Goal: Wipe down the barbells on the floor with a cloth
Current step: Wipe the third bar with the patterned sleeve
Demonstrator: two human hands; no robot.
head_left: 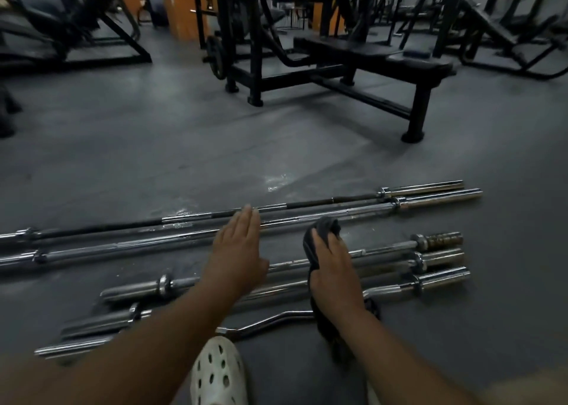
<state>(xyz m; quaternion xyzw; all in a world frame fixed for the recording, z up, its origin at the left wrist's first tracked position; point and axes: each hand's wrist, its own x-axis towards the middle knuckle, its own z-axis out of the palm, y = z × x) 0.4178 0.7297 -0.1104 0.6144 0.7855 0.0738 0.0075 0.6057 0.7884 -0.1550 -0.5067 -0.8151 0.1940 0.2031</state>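
Currently your left hand is spread flat, fingers straight, over the two long chrome barbells lying side by side on the grey rubber floor. It holds nothing, and whether it touches them cannot be told. Your right hand is curled round a dark grey cloth, which bunches past your fingertips and trails below your wrist, above the three shorter chrome bars nearer you. A white perforated clog sits just beside the nearest bar. A black flat bench stands well beyond.
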